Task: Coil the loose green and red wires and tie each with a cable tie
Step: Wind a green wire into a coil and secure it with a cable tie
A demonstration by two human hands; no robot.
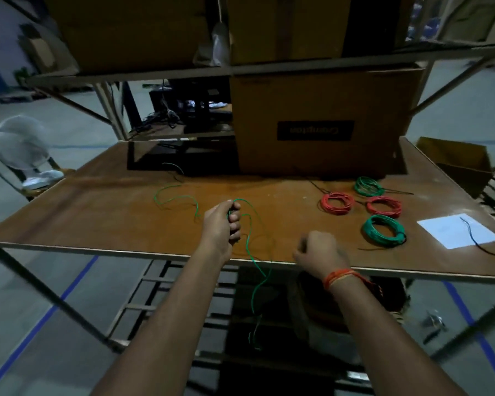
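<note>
— Where do we have the loose green wire [247,224]?

— In our left hand [222,227], fingers curled round it over the middle of the brown surface [112,212]. One end snakes away to the left across the board; the other runs past the near edge and hangs down in front of the lower rack [160,304].

— And our right hand [319,254]?

— Just at the near edge, right of the wire, fingers loosely curled. We cannot tell whether it touches the wire; it seems to hold nothing. An orange thread band [342,277] sits on that wrist.

— What lies to the right?

— Four finished coils, close together but apart: a green coil [367,186] farthest back, two red coils [337,203] [384,206] side by side, and a larger green coil [383,230] nearest us. Beyond them a white sheet [457,231] lies near the right edge with a black cable tie [475,235] across it.

— Room to move?

— The board between our left hand and the left edge carries only the wire. At the back, a cardboard box [320,121] stands under the upper shelf [240,68].
</note>
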